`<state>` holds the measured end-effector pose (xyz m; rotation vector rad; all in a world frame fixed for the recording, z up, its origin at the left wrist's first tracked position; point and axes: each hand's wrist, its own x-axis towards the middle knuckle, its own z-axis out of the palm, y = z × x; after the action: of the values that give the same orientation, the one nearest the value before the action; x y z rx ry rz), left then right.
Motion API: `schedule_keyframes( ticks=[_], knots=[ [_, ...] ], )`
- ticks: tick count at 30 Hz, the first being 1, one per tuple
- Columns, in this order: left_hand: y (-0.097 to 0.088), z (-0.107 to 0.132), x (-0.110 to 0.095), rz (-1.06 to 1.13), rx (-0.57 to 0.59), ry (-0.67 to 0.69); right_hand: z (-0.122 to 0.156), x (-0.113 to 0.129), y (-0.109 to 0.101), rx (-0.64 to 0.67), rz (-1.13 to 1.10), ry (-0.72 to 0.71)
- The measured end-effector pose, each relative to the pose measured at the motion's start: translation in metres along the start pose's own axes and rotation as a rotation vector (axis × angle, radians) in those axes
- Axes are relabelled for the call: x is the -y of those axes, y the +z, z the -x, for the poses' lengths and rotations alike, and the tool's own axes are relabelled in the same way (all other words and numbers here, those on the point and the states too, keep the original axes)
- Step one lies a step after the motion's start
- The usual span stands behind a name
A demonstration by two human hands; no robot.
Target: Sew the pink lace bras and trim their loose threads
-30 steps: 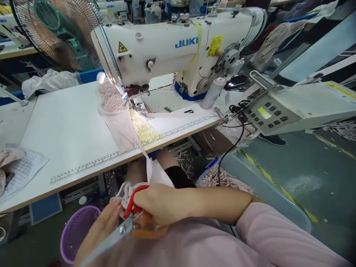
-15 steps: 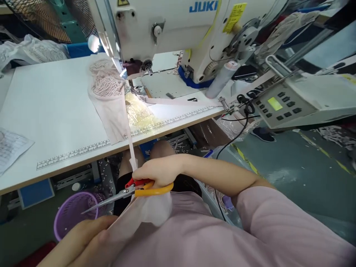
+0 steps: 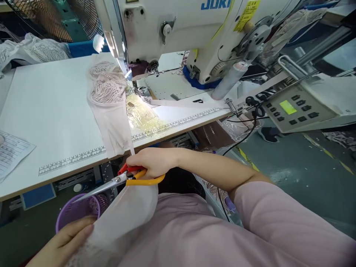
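My right hand (image 3: pixel 151 161) is closed around scissors (image 3: pixel 120 178) with red and orange-yellow handles, just below the table's front edge. Their long blades point left and down and look shut. Thumb and fingers of my left hand (image 3: pixel 72 234) pinch the edge of a pale pink fabric piece (image 3: pixel 126 207), which stretches over my lap up to the right hand. Whether the right fingers also grip this fabric is hidden. On the table lies a pale pink garment (image 3: pixel 111 120) with lacy mesh, reaching under the sewing needle; a thin strip runs from it toward my right hand.
A white JUKI sewing machine (image 3: pixel 178 33) stands over the table (image 3: pixel 50 107), with a control panel (image 3: pixel 294 107) at right. A ribbon (image 3: pixel 189 104) feeds toward the needle. Papers (image 3: pixel 13 154) lie at left; a purple basket (image 3: pixel 59 218) stands below the table edge.
My right hand has moved up and left with the scissors, closer to the table edge. My left hand has shifted left, and more of the fabric is spread between the hands.
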<state>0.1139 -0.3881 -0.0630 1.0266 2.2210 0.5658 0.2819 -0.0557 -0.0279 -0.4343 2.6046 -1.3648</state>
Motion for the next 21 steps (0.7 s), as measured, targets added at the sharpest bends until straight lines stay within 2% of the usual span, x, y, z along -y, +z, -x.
schedule_keyframes(
  ticks=[2, 3, 5, 8, 11, 13, 16, 19, 21],
  knots=[
    [-0.011, -0.024, -0.016, -0.039, 0.263, 0.067, 0.000, 0.007, 0.005, 0.025, -0.031, 0.002],
    [-0.012, -0.033, -0.028, -0.064, 0.292, 0.086, 0.000, 0.012, 0.007, 0.040, -0.059, -0.005],
    [-0.007, -0.043, -0.055, -0.095, 0.250, 0.140, 0.003, 0.020, 0.010, 0.072, -0.124, -0.022],
    [0.019, -0.044, -0.096, 0.032, 0.215, 0.291, 0.007, 0.028, 0.011, 0.088, -0.154, -0.027],
    [0.044, -0.043, -0.122, 0.216, 0.089, 0.271, 0.010, 0.025, 0.007, 0.058, -0.111, 0.015],
    [0.053, -0.045, -0.128, 0.317, 0.036, 0.169, 0.012, 0.019, 0.004, 0.021, -0.081, 0.056],
    [0.056, -0.049, -0.129, 0.499, -0.001, 0.029, 0.014, 0.008, 0.001, -0.051, -0.063, 0.078],
    [0.056, -0.051, -0.128, 0.631, -0.091, -0.059, 0.014, 0.000, 0.003, -0.091, -0.096, 0.058],
    [0.058, -0.051, -0.128, 0.640, -0.182, -0.093, 0.012, -0.002, 0.005, -0.094, -0.128, 0.032]
  ],
)
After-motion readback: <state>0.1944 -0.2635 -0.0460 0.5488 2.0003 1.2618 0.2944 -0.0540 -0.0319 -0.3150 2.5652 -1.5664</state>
